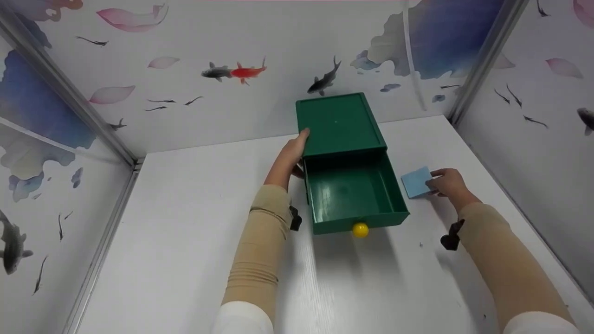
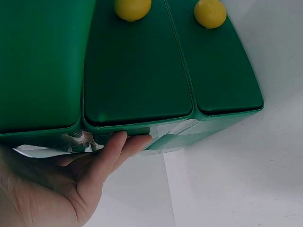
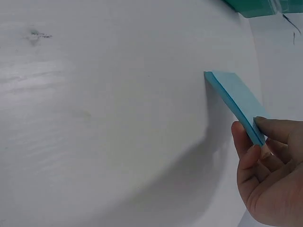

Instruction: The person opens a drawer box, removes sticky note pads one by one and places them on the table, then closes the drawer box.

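Left hand steadies, right hand pinches

Near-straight left fingers lie against the green cabinet's side; right thumb and fingers close on one edge of the blue pad, beside the pulled-out drawer. Light pinching should spare the pad; even pressure should prevent shifting.

From above, the way into the drawer is free, while the cabinet blocks its far side.
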A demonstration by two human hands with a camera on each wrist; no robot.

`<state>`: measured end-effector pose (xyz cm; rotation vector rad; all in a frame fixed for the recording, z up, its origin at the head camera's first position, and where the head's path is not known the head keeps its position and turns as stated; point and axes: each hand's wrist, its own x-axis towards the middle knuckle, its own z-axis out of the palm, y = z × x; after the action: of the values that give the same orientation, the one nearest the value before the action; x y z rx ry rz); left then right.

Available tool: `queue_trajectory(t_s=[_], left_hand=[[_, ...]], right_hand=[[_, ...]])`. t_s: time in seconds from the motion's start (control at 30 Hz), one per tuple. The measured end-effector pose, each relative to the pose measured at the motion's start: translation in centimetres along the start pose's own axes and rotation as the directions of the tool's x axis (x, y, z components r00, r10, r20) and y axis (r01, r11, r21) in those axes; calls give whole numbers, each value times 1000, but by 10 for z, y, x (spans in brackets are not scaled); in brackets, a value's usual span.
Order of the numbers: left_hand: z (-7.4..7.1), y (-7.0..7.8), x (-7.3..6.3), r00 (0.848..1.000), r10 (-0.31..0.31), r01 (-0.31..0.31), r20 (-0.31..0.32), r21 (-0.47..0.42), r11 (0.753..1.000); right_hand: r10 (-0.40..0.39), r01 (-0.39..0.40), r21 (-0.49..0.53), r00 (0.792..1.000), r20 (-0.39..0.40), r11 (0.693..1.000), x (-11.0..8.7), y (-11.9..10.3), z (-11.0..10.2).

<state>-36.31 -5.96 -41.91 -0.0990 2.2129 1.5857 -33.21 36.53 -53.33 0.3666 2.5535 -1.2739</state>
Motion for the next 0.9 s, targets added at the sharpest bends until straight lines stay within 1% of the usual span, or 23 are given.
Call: queue_trajectory(t_s=[0.23,0.5,0.7,0.9], left_hand=[[-1,1,1,1000,-16,16,0,-7,1000],[0,0,1,1000,-17,17,3,-6,1000],[1,1,1,1000,-20,20,-8,-9,1000],[-1,2,4,999,-35,35,-3,-24,999]], right_hand=[[2,-6,-77,999,-41,997,-1,-4,3],[7,-11,-158,1000,-22,987,-4,-6,3],[-6,0,-189,1000,-30,982,-4,-5,-1],[-9,6,-171,1000,-14,985,-3,-5,-4]])
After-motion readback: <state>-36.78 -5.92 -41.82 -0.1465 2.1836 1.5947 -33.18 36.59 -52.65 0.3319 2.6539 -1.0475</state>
